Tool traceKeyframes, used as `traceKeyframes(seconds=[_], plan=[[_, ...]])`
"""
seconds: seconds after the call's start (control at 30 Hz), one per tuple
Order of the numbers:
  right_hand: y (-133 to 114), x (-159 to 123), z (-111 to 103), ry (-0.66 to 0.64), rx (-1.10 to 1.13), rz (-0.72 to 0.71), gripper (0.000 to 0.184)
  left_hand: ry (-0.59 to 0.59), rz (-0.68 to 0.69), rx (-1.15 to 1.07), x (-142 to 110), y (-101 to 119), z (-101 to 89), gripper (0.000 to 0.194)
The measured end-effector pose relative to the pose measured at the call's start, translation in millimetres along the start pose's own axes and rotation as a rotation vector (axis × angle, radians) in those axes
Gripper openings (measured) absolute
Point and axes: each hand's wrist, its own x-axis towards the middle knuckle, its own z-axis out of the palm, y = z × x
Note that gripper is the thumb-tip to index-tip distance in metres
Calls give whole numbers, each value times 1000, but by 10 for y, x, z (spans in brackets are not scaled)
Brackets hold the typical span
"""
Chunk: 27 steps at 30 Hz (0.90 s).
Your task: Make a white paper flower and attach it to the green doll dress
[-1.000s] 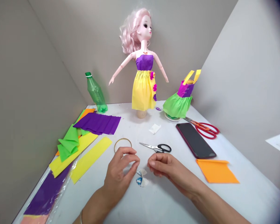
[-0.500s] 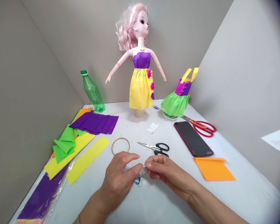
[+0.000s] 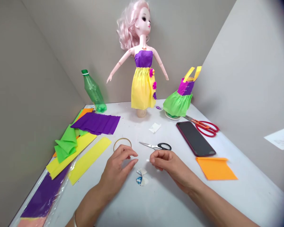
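Between the thumb and fingers of my right hand [image 3: 167, 161] is pinched a small white strip [image 3: 148, 160], its end poking out to the left. My left hand [image 3: 120, 167] hovers opposite with thumb and fingers apart and nothing between them. Below the gap between the hands, a small bow-shaped piece of white and blue paper [image 3: 141, 177] lies on the table. Just beyond my right hand are small scissors [image 3: 156, 146] with black handles, partly covered by it. A thin gold bangle [image 3: 122, 139] lies behind my left hand, which hides its near part.
A doll [image 3: 144, 60] in a purple and yellow dress stands at the back. Left are a green bottle [image 3: 94, 91], purple crepe paper [image 3: 97, 123] and yellow strips [image 3: 90, 160]. Right are a small dress [image 3: 180, 97], red-handled scissors [image 3: 204, 126], a phone [image 3: 196, 138] and orange paper [image 3: 216, 168].
My left hand has drawn away to the left from the white strip, leaving it in my right hand. Both hands have shifted slightly, and the bow-shaped paper is now uncovered.
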Motion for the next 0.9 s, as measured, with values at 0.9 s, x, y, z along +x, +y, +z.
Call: traceKeyframes(seconds=[0.9], plan=[[331, 11, 55, -161, -1123, -641, 75, -330, -161, 23, -36, -30, 102, 13]])
